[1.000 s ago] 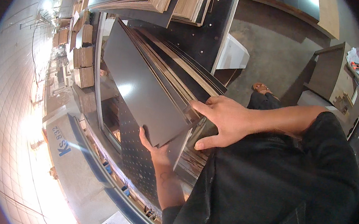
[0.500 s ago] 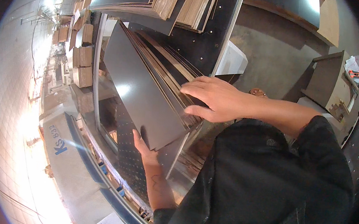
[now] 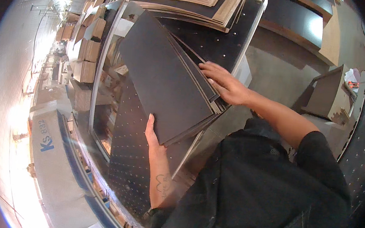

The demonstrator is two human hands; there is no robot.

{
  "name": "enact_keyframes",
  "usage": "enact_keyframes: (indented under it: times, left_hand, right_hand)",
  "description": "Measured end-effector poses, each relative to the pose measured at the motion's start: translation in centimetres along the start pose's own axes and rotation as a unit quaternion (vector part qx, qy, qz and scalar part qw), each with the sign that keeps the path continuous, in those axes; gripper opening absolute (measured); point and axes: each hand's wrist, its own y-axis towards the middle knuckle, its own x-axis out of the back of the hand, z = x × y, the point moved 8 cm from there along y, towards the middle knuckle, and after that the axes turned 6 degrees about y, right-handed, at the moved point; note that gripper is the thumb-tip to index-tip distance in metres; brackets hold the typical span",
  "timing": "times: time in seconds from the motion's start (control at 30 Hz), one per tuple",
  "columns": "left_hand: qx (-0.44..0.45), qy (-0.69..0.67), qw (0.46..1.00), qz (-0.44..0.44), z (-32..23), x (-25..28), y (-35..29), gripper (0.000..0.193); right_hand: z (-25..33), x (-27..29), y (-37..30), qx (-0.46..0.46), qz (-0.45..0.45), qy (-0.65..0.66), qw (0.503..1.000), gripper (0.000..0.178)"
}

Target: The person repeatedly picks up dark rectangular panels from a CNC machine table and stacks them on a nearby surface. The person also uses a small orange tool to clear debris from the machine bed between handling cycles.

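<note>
A stack of thin dark grey panels (image 3: 164, 77) with pale brown edges lies slanted in front of me, its top panel smooth and plain. My left hand (image 3: 153, 133) grips the stack at its near left edge, thumb showing at the side and the other fingers hidden beneath. My right hand (image 3: 227, 84) rests along the stack's right edge. Its fingers are stretched out against the panels, which spread slightly apart there. Beneath lies a black studded table surface (image 3: 130, 161).
Further stacked dark boards (image 3: 192, 6) lie at the table's far end. A grey machine cover (image 3: 62, 168) runs along the left. Piled wooden boards (image 3: 88, 49) stand at far left. To the right are a box-like panel assembly (image 3: 327, 92) and another studded surface (image 3: 362, 143).
The panels, fanned wide before, now lie closer together. The stack has shifted right and slightly up in view. My right hand has moved right along its edge; my left hand keeps its grip.
</note>
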Motion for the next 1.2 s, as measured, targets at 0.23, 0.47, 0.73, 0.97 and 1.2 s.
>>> enact_keyframes:
  times: [0.23,0.47,0.73,0.97,1.2]
  left_hand:
    - [0.015,-0.042,0.999,0.019,-0.2,0.5,-1.0,0.054]
    - [0.014,-0.070,0.997,-0.018,0.8,6.6,-4.4,0.061]
    - [-0.009,-0.151,0.980,-0.132,8.4,14.4,-12.6,0.054]
    - [0.021,-0.081,0.975,-0.206,14.5,16.1,-19.3,0.076]
    - [0.019,-0.158,0.943,-0.291,17.0,18.4,-22.8,0.080]
  right_hand:
    - [-0.2,-0.6,0.3,-0.042,0.015,-0.111,0.993,0.048]
    - [0.0,-0.4,0.7,-0.132,0.070,-0.179,0.973,0.050]
    - [-0.1,-0.5,1.8,-0.122,0.113,-0.183,0.969,0.047]
    - [-0.8,-0.6,2.6,-0.089,0.129,-0.151,0.976,0.046]
    - [0.0,-0.7,3.2,-0.055,0.155,-0.147,0.975,0.046]
